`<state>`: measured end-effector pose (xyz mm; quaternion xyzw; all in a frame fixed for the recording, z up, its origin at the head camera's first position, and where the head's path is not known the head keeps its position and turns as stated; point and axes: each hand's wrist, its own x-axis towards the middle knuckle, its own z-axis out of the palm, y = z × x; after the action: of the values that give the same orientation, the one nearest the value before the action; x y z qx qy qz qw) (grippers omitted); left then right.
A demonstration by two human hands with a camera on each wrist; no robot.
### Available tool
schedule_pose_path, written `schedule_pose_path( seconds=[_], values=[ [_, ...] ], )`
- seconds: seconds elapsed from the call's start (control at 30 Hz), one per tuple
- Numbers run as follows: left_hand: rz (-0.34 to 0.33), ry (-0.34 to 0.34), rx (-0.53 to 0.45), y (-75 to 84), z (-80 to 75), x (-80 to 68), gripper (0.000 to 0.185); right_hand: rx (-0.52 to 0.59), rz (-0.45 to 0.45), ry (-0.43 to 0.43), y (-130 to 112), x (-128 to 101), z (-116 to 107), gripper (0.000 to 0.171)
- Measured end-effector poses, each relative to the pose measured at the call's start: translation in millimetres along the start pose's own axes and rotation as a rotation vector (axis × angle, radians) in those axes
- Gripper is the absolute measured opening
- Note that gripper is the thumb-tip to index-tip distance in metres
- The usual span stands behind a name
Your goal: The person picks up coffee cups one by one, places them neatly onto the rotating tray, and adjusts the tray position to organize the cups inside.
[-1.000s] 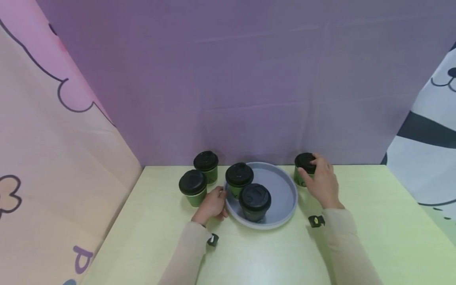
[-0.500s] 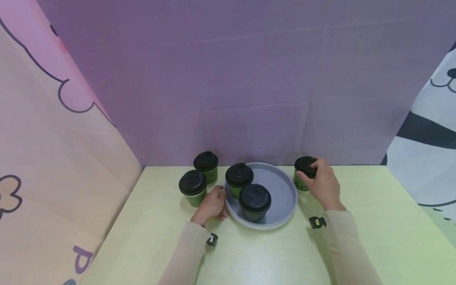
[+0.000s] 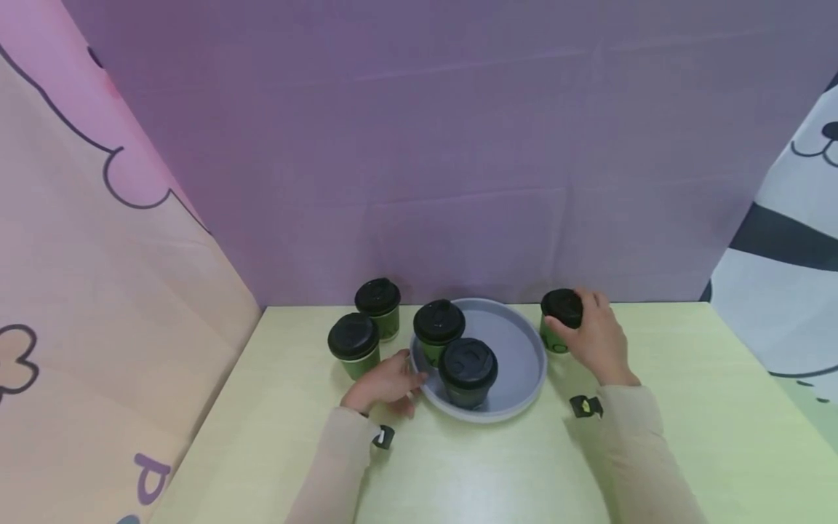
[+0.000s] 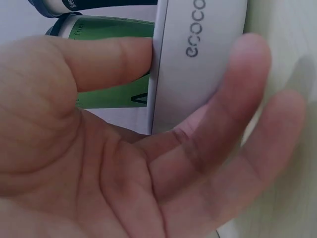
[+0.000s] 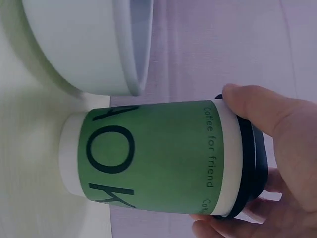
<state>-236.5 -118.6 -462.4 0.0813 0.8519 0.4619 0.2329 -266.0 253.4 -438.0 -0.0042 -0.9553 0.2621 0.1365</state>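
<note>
My right hand (image 3: 599, 343) holds a green paper coffee cup (image 3: 553, 336) by its black lid, right of the round grey tray (image 3: 513, 342). In the right wrist view the cup (image 5: 158, 156) stands upright on the table, apart from the tray, with thumb and fingers about its lid. My left hand (image 3: 385, 382) grips the tray's left rim. Its thumb lies over the rim in the left wrist view, and fingers curl against the outer wall (image 4: 203, 74). Two lidded cups stand on the tray, a green one (image 3: 439, 324) and a darker one (image 3: 468, 364) nearer me.
Left of the tray two more green lidded cups stand close together, one nearer (image 3: 354, 338) and one farther back (image 3: 378, 298). A purple cloth backdrop (image 3: 419, 182) rises behind the table (image 3: 484, 473). Printed cloths hang at both sides.
My right hand has closed on the cup's lid and drawn the cup slightly toward me. My left hand has turned, its thumb now over the tray rim. The tray has hardly moved.
</note>
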Motion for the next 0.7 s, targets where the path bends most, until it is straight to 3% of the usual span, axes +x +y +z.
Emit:
schedule_pose_path(
  seconds=[0.17, 0.3, 0.7],
  values=[
    [-0.009, -0.011, -0.028, -2.6, -0.5, 1.5, 0.074, -0.018, 0.000, -0.042, 0.7, -0.4, -3.3, 0.095],
    [-0.014, -0.016, -0.089, -4.4, -1.0, 2.2, 0.062, -0.013, -0.009, -0.083, 2.3, -0.5, -4.8, 0.102],
    [-0.048, 0.014, -0.164, -4.6, 1.3, 3.6, 0.055, 0.025, -0.031, -0.126, 3.6, -1.8, -10.2, 0.100]
  ],
)
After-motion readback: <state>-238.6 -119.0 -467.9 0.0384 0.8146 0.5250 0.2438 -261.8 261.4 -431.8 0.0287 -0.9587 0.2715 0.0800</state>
